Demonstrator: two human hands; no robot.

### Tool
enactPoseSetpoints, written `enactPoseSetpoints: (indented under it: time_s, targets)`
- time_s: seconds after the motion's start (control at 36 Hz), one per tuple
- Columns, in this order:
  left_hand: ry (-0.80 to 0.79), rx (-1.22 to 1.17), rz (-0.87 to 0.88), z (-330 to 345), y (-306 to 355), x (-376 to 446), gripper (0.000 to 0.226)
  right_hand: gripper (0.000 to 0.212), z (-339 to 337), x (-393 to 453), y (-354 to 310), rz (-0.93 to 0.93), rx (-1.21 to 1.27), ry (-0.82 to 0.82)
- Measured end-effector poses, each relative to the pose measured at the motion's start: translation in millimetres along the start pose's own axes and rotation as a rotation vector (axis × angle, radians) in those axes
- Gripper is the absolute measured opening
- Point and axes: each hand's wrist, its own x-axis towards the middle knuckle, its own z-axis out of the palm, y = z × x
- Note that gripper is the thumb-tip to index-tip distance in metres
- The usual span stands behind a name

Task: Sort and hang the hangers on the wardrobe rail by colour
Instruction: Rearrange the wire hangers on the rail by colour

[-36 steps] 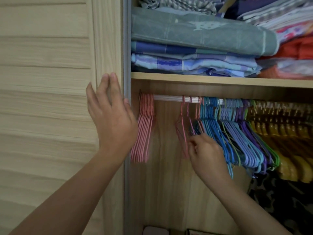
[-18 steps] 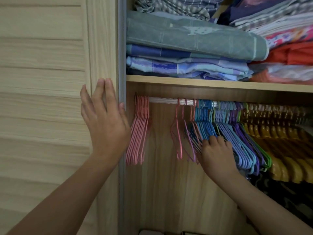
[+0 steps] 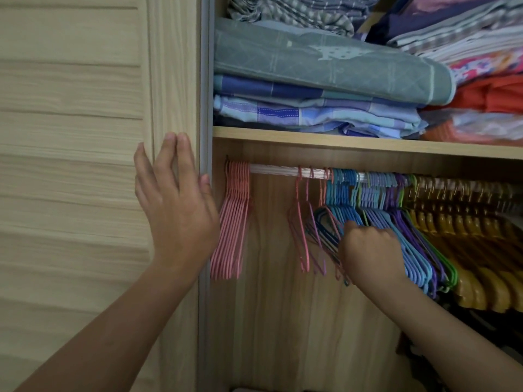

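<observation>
R grip (image 3: 369, 250): fingers curled in among the blue hangers (image 3: 343, 193), knuckles toward cam; looks clamped on lower wires of a few, exact ones can't tell. Those hang from the rail (image 3: 273, 170), hooks above the grip, bodies fanning down-right past it. Just L of grip: few loose pink/purple hangers (image 3: 301, 230), apart from the bundle. Far L end of rail: tight pink hangers (image 3: 233, 222) bunch, well apart from R grip. R of blues: purple, green, then yellow hangers (image 3: 464, 250).

L grip (image 3: 177, 210): fingers straight, flat on the wardrobe door (image 3: 70, 165) edge, holding nothing. Shelf (image 3: 339, 141) above rail w/ folded bedding (image 3: 319, 66).
</observation>
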Motion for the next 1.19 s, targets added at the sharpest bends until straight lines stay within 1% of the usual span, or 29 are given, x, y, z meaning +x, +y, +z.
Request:
enactPoseSetpoints:
  time_s: [0.06, 0.14, 0.17, 0.19, 0.28, 0.36, 0.47, 0.53, 0.61, 0.69, 0.78, 0.83, 0.86, 0.89, 0.92, 0.94, 0.97, 1.0, 1.03, 1.06, 1.08, 1.11, 1.14, 1.17, 1.19]
  targets:
    - [0.011, -0.001, -0.002, 0.9, 0.6, -0.1, 0.055, 0.043, -6.2, 11.2, -0.1, 0.01, 0.039, 0.038]
    - [0.024, 0.003, 0.004, 1.7, -0.3, -0.3, 0.054, 0.009, -10.3, 36.2, -1.1, 0.039, 0.022, 0.052]
    - [0.026, 0.001, 0.003, 2.3, 0.0, -0.6, 0.054, 0.003, -11.5, 45.4, -2.1, 0.041, 0.046, 0.036]
    - [0.025, 0.001, 0.005, 1.8, -0.2, 0.2, 0.054, 0.001, -12.9, 53.9, -4.7, 0.044, 0.086, 0.027]
    - [0.025, 0.003, 0.01, 2.6, -0.1, 1.6, 0.053, 0.007, -7.9, 77.4, -8.2, 0.086, 0.179, -0.041]
    - [0.012, -0.005, 0.008, 0.9, 0.0, 0.6, 0.053, 0.016, -1.5, 81.0, -9.7, 0.108, 0.235, -0.161]
    - [0.011, 0.009, 0.012, 0.5, -0.7, 0.5, 0.053, 0.017, -4.6, 58.7, -10.7, 0.121, 0.334, -0.189]
    - [0.011, 0.025, 0.011, 0.9, -0.6, 1.1, 0.053, 0.017, -8.7, 44.5, -10.2, 0.165, 0.39, -0.195]
    - [0.024, 0.045, 0.013, 1.4, -1.4, 2.2, 0.052, 0.023, -18.2, 22.4, -9.8, 0.231, 0.458, -0.261]
    - [0.014, 0.08, 0.01, 1.7, -0.1, -3.0, 0.054, 0.02, -24.9, -4.4, -8.8, 0.295, 0.549, -0.317]
    - [-0.039, 0.101, 0.025, -4.1, 7.4, -32.5, 0.065, 0.016, -14.2, -43.0, -9.4, 0.377, 0.677, -0.363]
    - [-0.053, 0.038, 0.075, -14.9, 15.9, -73.5, 0.067, 0.013, -0.8, -75.8, -14.0, 0.414, 0.781, -0.405]
    - [-0.086, -0.02, 0.065, -23.1, 21.8, -102.9, 0.066, 0.013, 6.3, -95.7, -17.1, 0.434, 0.819, -0.436]
    - [-0.145, -0.103, 0.017, -30.8, 28.5, -132.7, 0.066, 0.015, 14.5, -113.3, -20.2, 0.456, 0.849, -0.467]
    - [-0.246, -0.215, -0.08, -39.0, 37.0, -165.4, 0.067, 0.017, 23.0, -133.0, -23.2, 0.492, 0.882, -0.516]
    - [-0.355, -0.348, -0.228, -48.6, 46.3, -194.1, 0.065, 0.018, 32.3, -151.0, -26.3, 0.545, 0.919, -0.574]
    - [-0.491, -0.458, -0.443, -58.4, 54.9, -224.6, 0.059, 0.02, 39.9, -168.9, -29.8, 0.59, 0.944, -0.636]
    - [-0.654, -0.501, -0.67, -64.5, 57.3, -261.0, 0.051, 0.021, 46.8, -185.8, -32.1, 0.621, 0.959, -0.689]
    - [-0.837, -0.498, -0.86, -71.0, 56.7, -297.0, 0.043, 0.022, 51.4, -200.0, -33.9, 0.643, 0.977, -0.724]
    - [-1.048, -0.466, -0.962, -75.8, 49.4, -339.8, 0.035, 0.023, 53.9, -211.8, -34.2, 0.669, 1.0, -0.758]
    - [-1.24, -0.429, -1.011, -80.9, 42.1, -374.8, 0.037, 0.022, 53.3, -219.3, -33.5, 0.703, 1.042, -0.786]
    - [-1.408, -0.36, -1.019, -85.4, 34.1, -405.5, 0.046, 0.019, 51.1, -224.5, -31.6, 0.741, 1.103, -0.815]
    - [-1.53, -0.288, -1.02, -90.6, 23.5, -433.2, 0.055, 0.017, 47.0, -226.8, -28.6, 0.774, 1.172, -0.839]
    - [-1.611, -0.229, -1.009, -97.0, 19.0, -446.1, 0.057, 0.016, 42.5, -227.4, -24.3, 0.798, 1.237, -0.86]
    - [-1.636, -0.178, -0.995, -100.6, 11.0, -459.4, 0.051, 0.017, 38.4, -227.1, -19.0, 0.81, 1.305, -0.885]
